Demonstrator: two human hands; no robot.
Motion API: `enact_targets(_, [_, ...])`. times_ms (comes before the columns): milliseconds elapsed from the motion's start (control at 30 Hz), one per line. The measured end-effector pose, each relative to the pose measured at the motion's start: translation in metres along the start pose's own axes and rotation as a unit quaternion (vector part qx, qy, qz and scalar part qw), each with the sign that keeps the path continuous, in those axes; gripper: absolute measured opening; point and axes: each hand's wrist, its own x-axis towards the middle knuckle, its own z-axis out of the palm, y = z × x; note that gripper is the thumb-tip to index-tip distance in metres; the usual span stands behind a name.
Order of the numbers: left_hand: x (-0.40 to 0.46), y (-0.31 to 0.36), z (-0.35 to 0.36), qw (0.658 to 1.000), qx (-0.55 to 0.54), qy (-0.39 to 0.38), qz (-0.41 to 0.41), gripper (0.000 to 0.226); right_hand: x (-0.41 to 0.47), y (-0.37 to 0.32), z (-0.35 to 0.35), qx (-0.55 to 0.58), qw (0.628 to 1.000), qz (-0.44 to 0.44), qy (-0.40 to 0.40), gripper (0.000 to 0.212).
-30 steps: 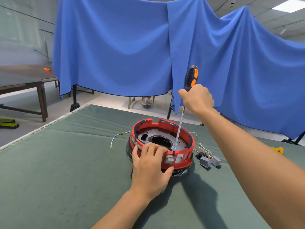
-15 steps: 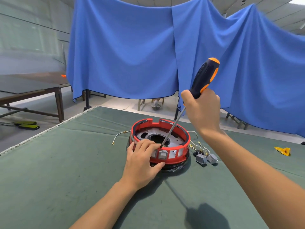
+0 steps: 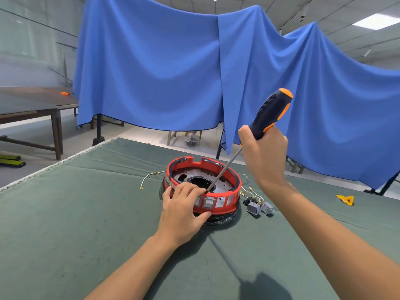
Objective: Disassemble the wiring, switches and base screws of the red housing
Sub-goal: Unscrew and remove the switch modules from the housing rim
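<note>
Head view, housing: the red housing [image 3: 203,185] sits at the centre of the frame on the green mat [image 3: 86,213], open side up, with a grey metal plate inside and a black band under its base.
Head view, left hand: the left hand [image 3: 184,211] grips the housing's near-left rim, fingers curled over the top edge, thumb against the outer wall below the window slots.
Head view, right hand: the right hand [image 3: 265,154], right of centre and above the housing, is wrapped round the black and orange handle of the screwdriver [image 3: 259,124].
Head view, screwdriver: tilted, handle toward the upper right; the shaft slants down-left into the housing, tip just beside the left fingertips at the near rim.
Head view, loose parts: two grey switches [image 3: 259,207] with wires lie just right of the housing; a white wire [image 3: 149,177] lies on its left.
Head view, background: a blue cloth [image 3: 173,72] hangs across the upper frame; a yellow object [image 3: 345,199] lies on the mat at right.
</note>
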Motion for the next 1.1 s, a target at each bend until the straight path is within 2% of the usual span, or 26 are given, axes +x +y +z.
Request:
enact_targets(400, [-0.001, -0.003, 0.000, 1.000, 0.001, -0.009, -0.003, 0.049, -0.002, -0.013, 0.002, -0.008, 1.000, -0.021, -0.007, 0.027])
enact_targets(733, [0.000, -0.003, 0.001, 1.000, 0.004, -0.007, -0.005, 0.048, -0.003, -0.008, 0.004, -0.029, 0.999, -0.020, -0.018, 0.031])
enact_targets(900, [-0.001, -0.002, 0.001, 1.000, 0.003, -0.002, -0.013, 0.052, -0.006, -0.017, 0.022, -0.109, 0.990, -0.028, -0.084, 0.038])
enact_targets(1000, [-0.002, -0.002, 0.001, 1.000, 0.006, 0.001, -0.009, 0.051, -0.012, -0.025, 0.043, -0.165, 0.978, -0.066, -0.111, 0.039])
enact_targets(1100, [-0.001, -0.002, 0.002, 1.000, 0.006, 0.007, -0.018, 0.051, -0.010, -0.028, 0.055, -0.171, 0.972, -0.083, -0.140, 0.039])
